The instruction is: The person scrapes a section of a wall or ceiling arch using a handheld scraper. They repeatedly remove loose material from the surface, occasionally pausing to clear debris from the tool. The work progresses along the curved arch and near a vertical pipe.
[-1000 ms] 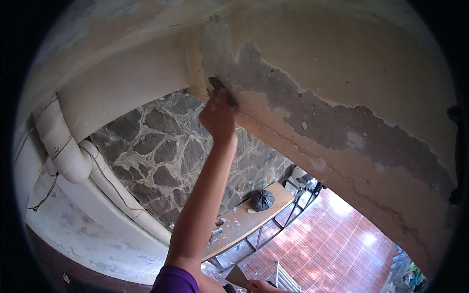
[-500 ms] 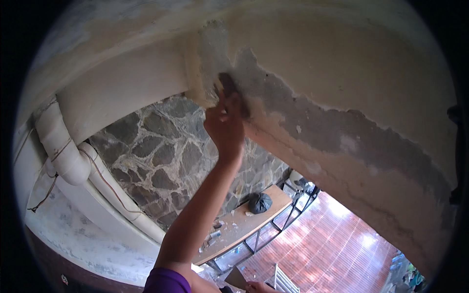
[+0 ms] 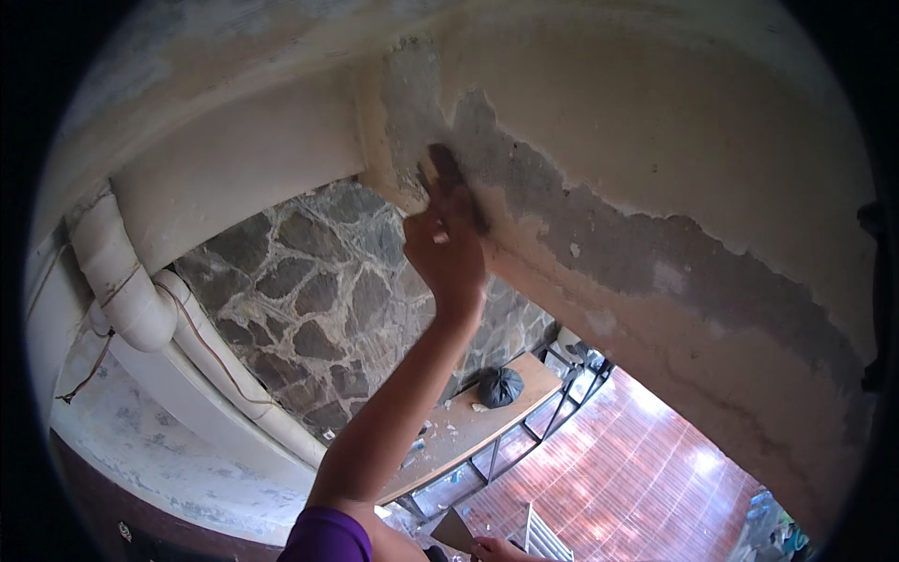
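Raised hand [image 3: 449, 251] is closing round a dark flat tool [image 3: 449, 171], fingers bunched up behind it; exact finger placement is blurring out, can't tell which are bearing the load. Tool is sitting at the left end of the grey patch [image 3: 599, 220] on the beam [image 3: 674, 112], just above the beam's lower edge. It's appearing to touch the surface, but blade angle isn't reading clearly. Lower hand [image 3: 503, 551] is pinching a flat plate [image 3: 453, 531] at the bottom of the view, partly cut off by the rim.

Doing this well, my take: arm is reaching up at near full stretch, so pressure is probably coming from the shoulder. Wrist should be staying firm, blade edge bearing evenly along its length, at a shallow angle, so a corner isn't gouging. Ragged border of the tan coat is looking brittle; lighter strokes are suiting it better than prying. Crack along the lower beam is needing the same care.

Plate should be staying level and nearer the tool. Bits are lying on the bench [image 3: 540, 377] below, near a black bag [image 3: 501, 387], so eyes are wanting protection.
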The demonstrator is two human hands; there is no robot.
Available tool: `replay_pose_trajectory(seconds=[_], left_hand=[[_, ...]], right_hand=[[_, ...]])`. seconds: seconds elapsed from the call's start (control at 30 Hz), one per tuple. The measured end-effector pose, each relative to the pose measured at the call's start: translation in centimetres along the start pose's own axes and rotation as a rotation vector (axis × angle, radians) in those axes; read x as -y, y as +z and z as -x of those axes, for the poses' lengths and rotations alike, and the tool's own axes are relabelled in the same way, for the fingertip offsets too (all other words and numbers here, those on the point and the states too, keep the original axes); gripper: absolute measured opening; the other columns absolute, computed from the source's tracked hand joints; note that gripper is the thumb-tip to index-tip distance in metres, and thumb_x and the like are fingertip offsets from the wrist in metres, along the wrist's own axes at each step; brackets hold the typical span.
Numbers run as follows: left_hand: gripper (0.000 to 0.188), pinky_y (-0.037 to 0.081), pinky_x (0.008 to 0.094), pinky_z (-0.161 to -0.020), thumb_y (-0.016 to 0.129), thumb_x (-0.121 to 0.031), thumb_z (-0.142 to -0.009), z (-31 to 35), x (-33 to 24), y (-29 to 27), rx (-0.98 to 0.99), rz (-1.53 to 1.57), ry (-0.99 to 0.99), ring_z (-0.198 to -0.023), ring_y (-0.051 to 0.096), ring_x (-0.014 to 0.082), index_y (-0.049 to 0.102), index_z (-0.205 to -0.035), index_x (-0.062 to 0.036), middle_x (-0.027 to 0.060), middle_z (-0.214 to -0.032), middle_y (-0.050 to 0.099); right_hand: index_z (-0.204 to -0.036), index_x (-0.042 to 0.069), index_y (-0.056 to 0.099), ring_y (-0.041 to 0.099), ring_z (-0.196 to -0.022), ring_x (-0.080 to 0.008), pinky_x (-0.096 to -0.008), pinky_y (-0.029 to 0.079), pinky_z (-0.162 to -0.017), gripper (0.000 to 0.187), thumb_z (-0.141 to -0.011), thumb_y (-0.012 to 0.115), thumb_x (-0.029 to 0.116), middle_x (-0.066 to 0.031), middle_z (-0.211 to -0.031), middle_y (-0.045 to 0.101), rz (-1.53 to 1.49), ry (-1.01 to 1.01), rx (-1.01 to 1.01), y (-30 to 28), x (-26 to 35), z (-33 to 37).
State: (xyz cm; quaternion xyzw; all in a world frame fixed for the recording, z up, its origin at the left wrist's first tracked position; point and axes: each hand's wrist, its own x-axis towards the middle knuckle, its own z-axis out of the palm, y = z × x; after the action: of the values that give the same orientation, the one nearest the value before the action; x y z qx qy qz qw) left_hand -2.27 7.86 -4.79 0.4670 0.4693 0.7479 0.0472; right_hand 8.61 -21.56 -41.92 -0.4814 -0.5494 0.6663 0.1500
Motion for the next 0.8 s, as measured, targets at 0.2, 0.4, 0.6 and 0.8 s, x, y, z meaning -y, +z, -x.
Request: replay_pose_trajectory(seconds=[0.2, 0.4, 0.6, 0.8], left_hand=[[0.043, 0.043, 0.0333, -0.072, 0.070, -0.029, -0.090, -0.3, -0.8, 0.0, 0.020, 0.215, 0.110, -0.076, 0.050, 0.0174, 0.066, -0.119, 0.0019, 0.0095, -0.082, 0.054], [0.030, 0.045, 0.0325, -0.076, 0.071, -0.022, -0.090, 0.2, -0.2, 0.4, -0.002, 0.165, 0.215, -0.075, 0.055, 0.0182, 0.070, -0.106, 0.0030, 0.0085, -0.080, 0.056], [0.038, 0.044, 0.0300, -0.068, 0.070, -0.028, -0.091, 0.5, 1.3, -0.4, 0.062, 0.185, -0.034, -0.072, 0.053, 0.0124, 0.068, -0.119, -0.0024, 0.0051, -0.075, 0.052], [0.034, 0.043, 0.0287, -0.063, 0.072, -0.025, -0.090, 1.0, 1.7, 0.0, -0.039, 0.200, 0.240, -0.066, 0.050, 0.0113, 0.070, -0.115, -0.0024, 0.0044, -0.076, 0.054]], right_hand=[[-0.093, 0.004, 0.060, 0.054, -0.046, -0.0131, -0.0305, 0.044, -0.039, 0.027, -0.100, 0.048, 0.028, -0.0056, -0.062, 0.060, -0.037, -0.032, -0.036, -0.1, 0.3, 0.1], [-0.092, 0.004, 0.059, 0.056, -0.048, -0.0132, -0.0302, 0.045, -0.040, 0.030, -0.101, 0.048, 0.030, -0.0049, -0.068, 0.062, -0.054, -0.053, -0.033, -0.3, 0.2, 0.3], [-0.104, 0.004, 0.058, 0.057, -0.051, -0.0134, -0.0302, 0.049, -0.044, 0.028, -0.101, 0.047, 0.029, -0.0057, -0.077, 0.067, -0.041, 0.040, 0.055, -0.4, 0.0, 0.3], [-0.107, 0.004, 0.058, 0.058, -0.049, -0.0135, -0.0303, 0.049, -0.043, 0.026, -0.101, 0.048, 0.027, -0.0052, -0.076, 0.067, -0.010, -0.016, 0.008, -0.3, -0.7, -0.2]])
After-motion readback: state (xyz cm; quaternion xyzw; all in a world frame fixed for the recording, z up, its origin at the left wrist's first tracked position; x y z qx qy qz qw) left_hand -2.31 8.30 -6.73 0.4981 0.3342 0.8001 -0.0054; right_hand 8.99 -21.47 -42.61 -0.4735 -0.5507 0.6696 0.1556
